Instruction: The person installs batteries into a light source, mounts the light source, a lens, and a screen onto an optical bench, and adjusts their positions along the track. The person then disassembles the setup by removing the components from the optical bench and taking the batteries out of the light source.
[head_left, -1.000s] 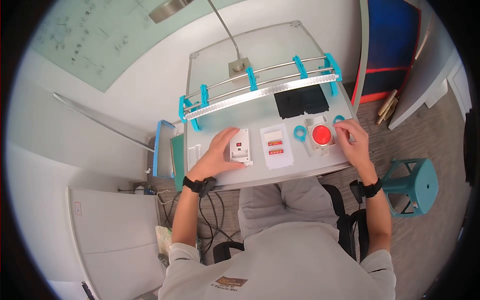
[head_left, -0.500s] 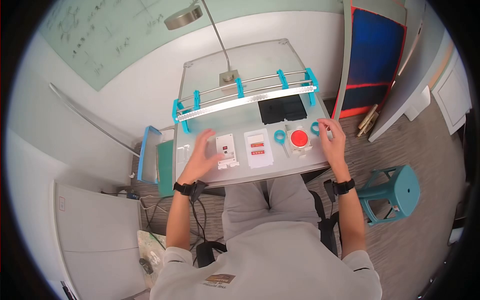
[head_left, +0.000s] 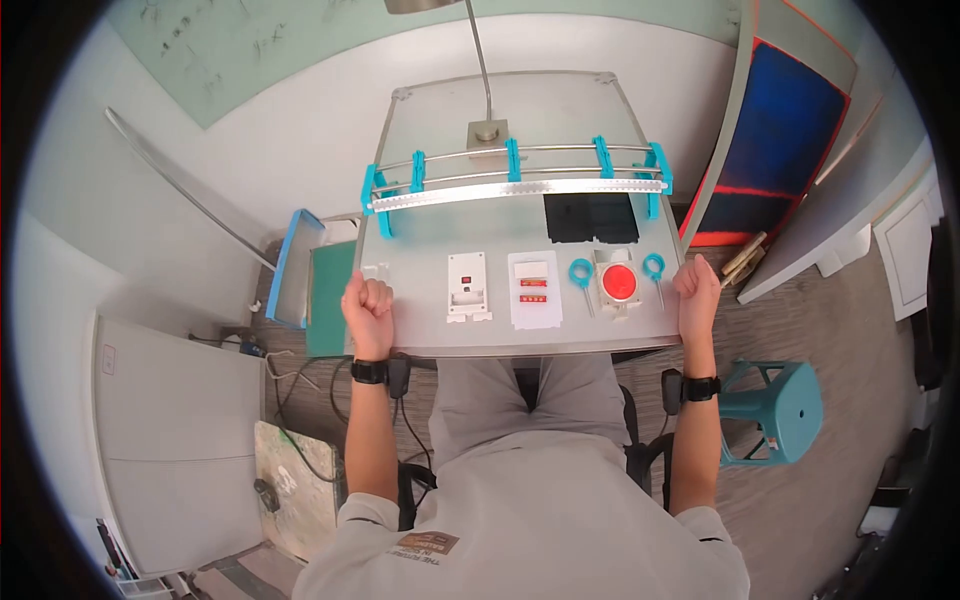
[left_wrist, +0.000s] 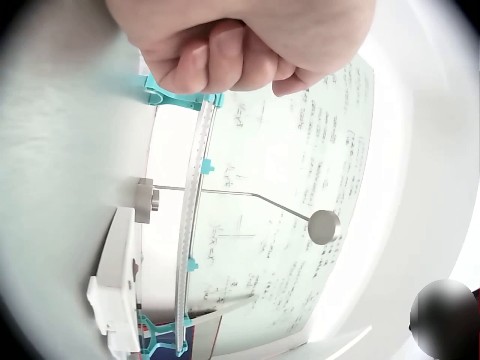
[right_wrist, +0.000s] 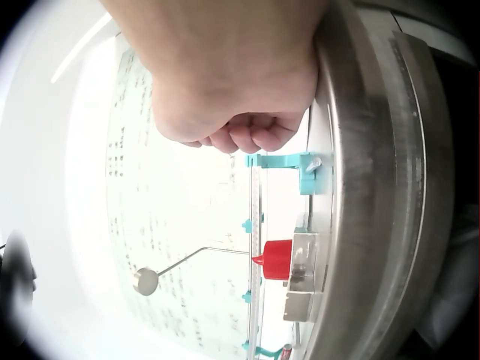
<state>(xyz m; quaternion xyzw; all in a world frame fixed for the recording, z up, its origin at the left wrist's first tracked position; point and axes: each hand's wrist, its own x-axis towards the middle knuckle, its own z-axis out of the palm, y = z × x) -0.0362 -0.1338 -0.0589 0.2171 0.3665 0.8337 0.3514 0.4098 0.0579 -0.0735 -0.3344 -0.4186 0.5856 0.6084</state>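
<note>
My left hand point(head_left: 369, 312) rests at the table's left edge, fingers curled into a fist around nothing; the left wrist view shows the same fist point(left_wrist: 247, 45). At the right edge my right hand point(head_left: 697, 300) is curled likewise, also seen in the right wrist view point(right_wrist: 232, 82). Between them, from left, lie a white device point(head_left: 467, 275) with a battery slot, a white sheet point(head_left: 535, 315) holding a white block point(head_left: 532, 269) and two red batteries point(head_left: 533, 283), then a red round piece point(head_left: 619, 283) on a pale base, with a turquoise-ringed tool point(head_left: 581, 273) on either side.
A turquoise-bracketed metal rail point(head_left: 520, 188) spans the table behind these things. Beyond it stands a lamp point(head_left: 488, 131). Black cloth point(head_left: 591, 218) lies at the back right. A blue tray point(head_left: 290, 270) is left of the table; a teal stool point(head_left: 790, 410) is at the right.
Both hands have drawn back to the table's sides and curled closed. The left hand has moved away from the white device, the right from the turquoise-ringed tool. The head view has shifted.
</note>
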